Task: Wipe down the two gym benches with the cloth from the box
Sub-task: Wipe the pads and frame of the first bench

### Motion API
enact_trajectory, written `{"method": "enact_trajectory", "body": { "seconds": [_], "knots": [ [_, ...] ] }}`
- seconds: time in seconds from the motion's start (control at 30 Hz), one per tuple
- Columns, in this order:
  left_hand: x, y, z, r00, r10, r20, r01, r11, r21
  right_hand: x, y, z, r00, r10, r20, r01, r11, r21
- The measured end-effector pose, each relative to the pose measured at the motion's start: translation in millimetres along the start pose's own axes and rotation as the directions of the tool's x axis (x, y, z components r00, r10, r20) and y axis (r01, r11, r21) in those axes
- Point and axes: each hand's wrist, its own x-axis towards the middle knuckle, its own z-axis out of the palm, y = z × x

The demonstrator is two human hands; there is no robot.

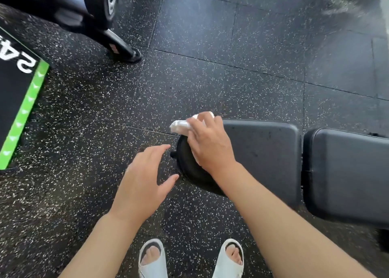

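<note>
A black padded gym bench lies across the right side, its seat pad nearest me and a second pad beyond a gap to the right. A round black roller pad sits at the bench's left end. My right hand grips a crumpled white cloth and presses it on the top of the roller pad. My left hand hovers just left of the roller, fingers spread, holding nothing. No box is in view.
Speckled black rubber floor tiles lie all around. A black mat with a green arrow stripe lies at the left. The black frame and foot of another machine reach in from the top left. My feet in white sandals stand below.
</note>
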Motion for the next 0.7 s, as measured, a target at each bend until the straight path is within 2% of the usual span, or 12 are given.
{"method": "enact_trajectory", "body": {
  "seconds": [0.1, 0.23, 0.37, 0.4, 0.53, 0.63, 0.7],
  "knots": [
    [-8.3, -6.5, 4.7, 1.0, -0.01, -0.009, 0.01, 0.999, -0.032, -37.8, -13.6, 16.7, 0.999, -0.036, -0.006, 0.037, 0.999, 0.036],
    [-14.9, -5.4, 4.2, 1.0, -0.01, 0.0, 0.01, 0.998, -0.056, -110.9, -5.3, 16.9, 0.984, -0.158, 0.079, 0.157, 0.987, 0.021],
    [-12.7, 3.8, 7.1, 0.999, 0.046, 0.023, -0.045, 0.998, -0.041, -117.1, 17.7, 9.3, 0.966, -0.246, 0.084, 0.251, 0.966, -0.061],
    [-10.4, 5.5, 7.8, 0.998, 0.055, 0.031, -0.054, 0.998, -0.036, -105.1, 20.8, 8.1, 0.973, -0.224, 0.058, 0.227, 0.972, -0.065],
    [-3.0, 9.3, 11.1, 0.998, 0.046, 0.043, -0.045, 0.999, -0.022, -18.9, 31.0, 2.6, 0.994, 0.063, -0.088, -0.07, 0.994, -0.08],
    [-0.4, 9.5, 15.4, 0.998, 0.034, 0.044, -0.034, 0.999, -0.01, 30.7, 27.0, 9.0, 0.994, 0.092, -0.053, -0.098, 0.987, -0.126],
    [-0.2, 8.2, 16.8, 0.999, 0.018, 0.029, -0.018, 1.0, -0.013, 25.3, 19.1, 20.1, 0.999, 0.029, 0.013, -0.025, 0.973, -0.23]
  ]
}}
